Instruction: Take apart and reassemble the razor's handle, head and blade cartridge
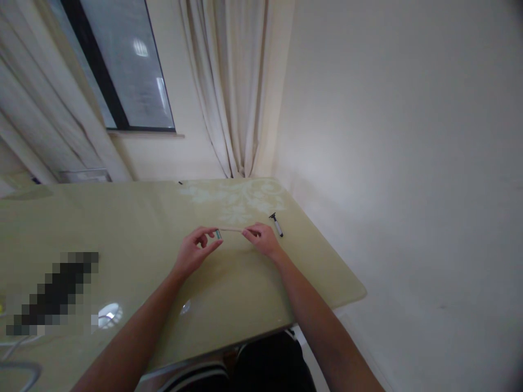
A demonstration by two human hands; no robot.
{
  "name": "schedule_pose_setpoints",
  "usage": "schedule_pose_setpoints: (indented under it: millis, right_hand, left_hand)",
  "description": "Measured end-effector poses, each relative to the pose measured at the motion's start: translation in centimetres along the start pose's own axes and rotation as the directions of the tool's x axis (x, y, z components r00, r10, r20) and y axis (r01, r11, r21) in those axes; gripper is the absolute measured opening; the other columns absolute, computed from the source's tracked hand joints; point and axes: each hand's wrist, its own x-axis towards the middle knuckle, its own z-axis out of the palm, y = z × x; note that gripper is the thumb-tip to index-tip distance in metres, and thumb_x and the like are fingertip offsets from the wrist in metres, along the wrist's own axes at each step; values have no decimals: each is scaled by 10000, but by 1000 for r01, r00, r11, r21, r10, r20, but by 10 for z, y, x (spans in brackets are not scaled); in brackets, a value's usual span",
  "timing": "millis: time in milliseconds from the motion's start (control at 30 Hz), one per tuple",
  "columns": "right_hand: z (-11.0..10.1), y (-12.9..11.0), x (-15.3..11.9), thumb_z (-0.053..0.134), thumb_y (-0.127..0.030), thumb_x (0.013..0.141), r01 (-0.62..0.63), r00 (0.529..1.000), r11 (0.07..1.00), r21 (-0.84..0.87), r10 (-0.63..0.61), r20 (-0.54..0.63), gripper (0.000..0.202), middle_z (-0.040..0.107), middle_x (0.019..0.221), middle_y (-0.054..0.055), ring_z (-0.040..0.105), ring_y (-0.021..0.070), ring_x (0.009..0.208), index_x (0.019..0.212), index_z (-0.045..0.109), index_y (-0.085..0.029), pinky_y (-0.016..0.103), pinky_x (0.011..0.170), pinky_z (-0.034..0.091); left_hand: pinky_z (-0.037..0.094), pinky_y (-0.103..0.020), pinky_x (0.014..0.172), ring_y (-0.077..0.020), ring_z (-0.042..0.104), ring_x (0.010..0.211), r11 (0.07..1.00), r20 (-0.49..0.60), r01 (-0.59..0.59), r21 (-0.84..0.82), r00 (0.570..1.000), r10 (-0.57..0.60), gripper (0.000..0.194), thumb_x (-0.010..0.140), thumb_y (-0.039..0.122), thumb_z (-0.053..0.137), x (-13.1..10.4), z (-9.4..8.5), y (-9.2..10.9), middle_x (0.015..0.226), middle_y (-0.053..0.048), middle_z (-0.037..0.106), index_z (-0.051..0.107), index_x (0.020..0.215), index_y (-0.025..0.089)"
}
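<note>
My left hand (199, 247) pinches a small, flat teal-and-dark piece (218, 234), which looks like a razor cartridge, between thumb and forefinger. My right hand (261, 238) is closed around one end of a thin pale stick (232, 230). The stick spans the gap between both hands, and its far end reaches the top of the small piece by my left fingertips. I cannot tell whether that end touches the piece. Just right of my right hand, a razor (278, 225) with a grey-and-black handle lies on the table.
Under my hands is a glossy pale yellow-green table (134, 228), its right end near a white wall (388, 163). A tiny dark object (180, 183) lies by the back edge. At left are a blurred-out dark item (57, 294) and a pale cable (35, 367). Curtains (232, 81) hang behind.
</note>
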Motion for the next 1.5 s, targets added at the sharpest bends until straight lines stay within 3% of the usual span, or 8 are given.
schedule_pose_setpoints:
  millis: [167,300,767,1100,1200,1267,1333,1500]
  right_hand:
    - [0,-1,-1,655,-466,1002,24,999,998,57,-25,26,342,689,776,37,562,142,688,973,850,-187,253,674,401]
    - [-1,0,-2,647,-472,1005,15,1000,1000,-6,-15,-13,365,664,744,38,563,151,698,909,846,-182,265,686,396]
    - [0,0,-3,671,-510,988,29,999,993,114,-33,35,366,693,797,43,561,144,675,1015,853,-194,258,658,415]
    - [3,-3,-4,670,-455,998,22,999,999,30,-24,45,316,686,785,38,576,151,698,968,849,-196,264,683,416]
    - [-13,-2,2,631,-469,1011,0,986,1000,-20,-3,-169,366,691,792,59,593,176,734,915,827,-176,279,702,420]
    - [-34,1,9,556,-485,1042,-25,923,999,31,35,-382,418,719,870,85,610,189,760,981,806,-155,283,705,432]
    - [-59,9,16,499,-501,1061,-61,857,997,49,78,-509,449,737,944,99,624,200,783,1060,781,-151,289,716,441]
    - [-92,48,12,389,-433,1092,-166,894,982,-89,112,-435,461,731,862,83,644,226,789,1105,763,-166,304,736,440]
  left_hand:
    - [474,-247,599,-101,493,572,1000,-18,8,-11,1000,-8,358,813,458,805,1,-2,-1,810,14,658,775,1083,225]
    - [485,-252,616,-104,501,574,1000,-13,4,-3,1000,-4,343,809,451,811,1,-3,0,785,23,644,782,1073,235]
    - [473,-250,605,-108,503,586,1000,-20,14,-5,1000,-14,359,807,466,806,-1,-6,-4,787,17,643,779,1081,236]
    - [472,-251,589,-104,486,558,1000,-16,7,23,1000,-6,345,797,464,812,-1,-8,-4,787,17,654,780,1057,237]
    - [463,-249,584,-104,488,557,1000,9,-4,30,1000,4,344,806,455,811,-3,-7,-7,804,16,659,773,1072,241]
    - [466,-252,594,-106,497,565,999,38,-10,34,999,9,339,810,445,812,-5,-3,-8,817,15,660,761,1077,243]
    - [467,-251,595,-113,510,579,999,89,-13,31,996,10,326,818,435,807,-7,6,-6,830,12,664,744,1073,241]
    - [510,-293,687,-174,609,730,990,343,-106,94,937,68,303,808,363,799,3,47,4,875,-18,690,691,1057,230]
